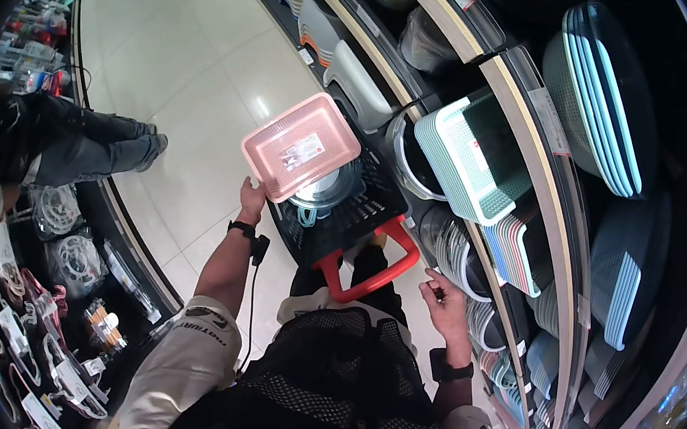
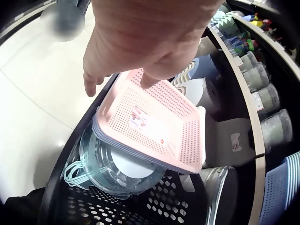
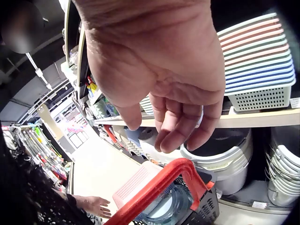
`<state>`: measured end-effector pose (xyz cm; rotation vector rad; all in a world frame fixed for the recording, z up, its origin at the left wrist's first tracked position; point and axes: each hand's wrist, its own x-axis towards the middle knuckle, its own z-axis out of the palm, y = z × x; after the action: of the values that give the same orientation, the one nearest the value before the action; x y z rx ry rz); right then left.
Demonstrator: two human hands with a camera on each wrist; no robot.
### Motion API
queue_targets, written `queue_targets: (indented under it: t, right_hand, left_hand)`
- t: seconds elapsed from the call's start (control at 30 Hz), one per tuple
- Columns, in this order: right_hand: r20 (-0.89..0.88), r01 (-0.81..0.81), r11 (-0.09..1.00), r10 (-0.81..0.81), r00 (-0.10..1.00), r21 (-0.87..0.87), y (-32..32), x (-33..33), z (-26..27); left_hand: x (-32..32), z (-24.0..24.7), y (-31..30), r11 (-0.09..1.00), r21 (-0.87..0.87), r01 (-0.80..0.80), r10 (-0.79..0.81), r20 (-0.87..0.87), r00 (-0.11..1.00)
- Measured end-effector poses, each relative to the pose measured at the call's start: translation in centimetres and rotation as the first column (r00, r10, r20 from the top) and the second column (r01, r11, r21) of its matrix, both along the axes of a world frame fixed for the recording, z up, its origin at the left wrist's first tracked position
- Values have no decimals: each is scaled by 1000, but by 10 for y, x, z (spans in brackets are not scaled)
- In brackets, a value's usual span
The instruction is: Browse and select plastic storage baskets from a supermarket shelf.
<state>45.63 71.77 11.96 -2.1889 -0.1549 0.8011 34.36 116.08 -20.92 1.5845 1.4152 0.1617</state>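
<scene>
A pink perforated plastic basket (image 1: 305,146) with a label lies tilted across the top of a black shopping basket (image 2: 159,199). Right beneath it shows a grey-blue rim (image 2: 154,160). Under that sits a clear bluish container (image 2: 98,164) with a white lid and a teal cord (image 2: 77,173). My left hand (image 1: 252,200) is beside the pink basket's near left corner; in the right wrist view its fingers extend straight toward the side. My right hand (image 1: 445,302) hangs with loosely curled fingers, holding nothing, right of the shopping basket's red handle (image 1: 366,281).
Shelves on the right hold stacked green baskets (image 1: 460,160), light blue colanders (image 1: 602,100), buckets (image 3: 220,164) and grey stools (image 1: 353,89). Hanging goods (image 1: 71,264) line the left side. Another person's legs (image 1: 105,149) are in the aisle; tiled floor (image 1: 182,69) runs ahead.
</scene>
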Motion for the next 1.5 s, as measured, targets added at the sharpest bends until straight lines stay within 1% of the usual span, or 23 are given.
queue_targets:
  t: [0.07,0.13,0.17,0.2,0.23,0.27,0.3,0.33,0.37,0.43,0.47,0.6,0.67,0.73,0.8,0.87,1.1,1.2,1.27,1.3,1.37,1.47,1.5]
  right_hand:
    - [46,6,999,-7,999,35,2,7,0]
    - [93,11,997,-18,996,72,1,17,2]
    - [192,46,994,-65,979,101,1,24,4]
    - [288,79,988,-115,951,135,2,32,8]
    - [294,76,987,-115,949,140,8,40,17]
    - [386,110,989,-138,912,96,11,51,28]
    - [476,148,987,-157,865,56,15,61,39]
    - [507,186,980,-193,840,66,19,68,47]
    - [565,160,985,-169,808,67,20,75,50]
    - [642,120,989,-146,753,85,19,89,53]
    - [670,65,997,-81,738,48,18,95,55]
    - [581,-25,996,71,811,-87,8,112,44]
    - [663,-58,984,157,732,-169,3,118,30]
    - [551,-68,988,133,824,-137,10,122,32]
    - [594,-60,993,108,797,-100,8,126,20]
    - [686,-156,979,202,699,-129,4,135,7]
    - [666,-184,972,234,709,-146,6,139,24]
    - [662,-164,979,200,723,-117,5,134,37]
    - [746,-142,987,153,648,-79,4,131,42]
    - [746,-139,987,149,649,-77,3,129,45]
    - [723,-117,993,80,686,1,2,126,51]
    - [750,-157,984,40,660,85,3,113,57]
    - [716,-167,977,20,698,136,4,107,61]
  left_hand:
    - [-8,9,-10,999,-39,-23,24,4,1000]
    - [-18,18,-20,978,-204,33,-23,49,999]
    - [-24,27,-30,962,-266,61,-27,130,991]
    - [-29,41,-38,964,-261,59,-24,135,991]
    - [-34,53,-47,914,-394,95,-27,174,984]
    - [-39,66,-56,845,-516,136,-26,214,976]
    - [-46,76,-66,848,-511,139,-25,223,975]
    - [-52,85,-76,830,-545,123,6,229,973]
    - [-59,95,-87,809,-578,109,37,235,971]
    - [-73,112,-103,807,-581,108,60,262,963]
    - [-79,120,-111,801,-590,102,82,277,957]
    - [-97,156,-138,811,-580,78,126,303,945]
    - [-100,172,-148,832,-549,76,95,277,956]
    - [-97,179,-153,850,-518,92,86,310,947]
    - [-105,185,-160,847,-520,109,62,299,952]
    - [-101,192,-164,857,-503,107,67,316,947]
    - [-94,215,-186,890,-442,107,65,357,932]
    - [-96,222,-191,888,-444,116,55,355,933]
    - [-96,225,-193,887,-443,127,45,359,932]
    - [-96,228,-193,891,-435,130,41,362,931]
    - [-93,233,-192,895,-424,137,31,367,930]
    - [-87,238,-189,899,-405,167,3,388,922]
    - [-83,242,-189,894,-408,184,-4,405,914]
